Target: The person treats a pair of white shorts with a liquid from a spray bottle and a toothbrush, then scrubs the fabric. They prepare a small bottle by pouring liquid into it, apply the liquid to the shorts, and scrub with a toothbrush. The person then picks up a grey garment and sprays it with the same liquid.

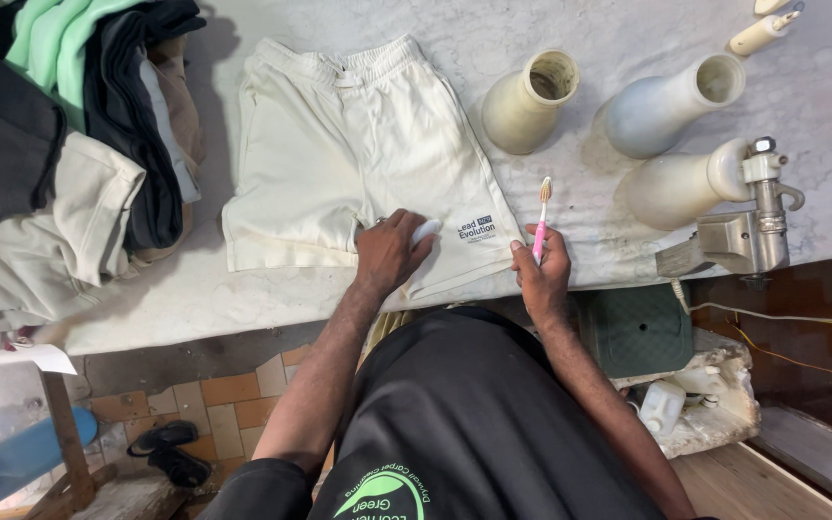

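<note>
The left hand [389, 252] is pressing down on the lower leg of a pair of cream shorts [358, 154] near the middle of the frame, fingers curled around a small white object [427, 231], possibly a bar of soap, though the hand is covering too much of it to say. Just to its right, the right hand [543, 274] is closing around the handle of a pink toothbrush [540, 220], holding it upright with the bristles pointing toward the top of the frame, clear of the fabric. The shorts are lying flat on the pale marbled surface [175, 299], hem close to the near edge. A likely risk: if the left hand eases off, the brush strokes could be dragging and bunching the cloth, or pulling the shorts over that near edge. Beyond the hands, three pale vases [532, 101] are lying on their sides in the upper right, beside one metal clamp-like fixture [743, 231]. One heap of folded clothes [69, 144] is filling the upper left, and one pair of black sandals [168, 451] is sitting on the tiled floor at lower left.
</note>
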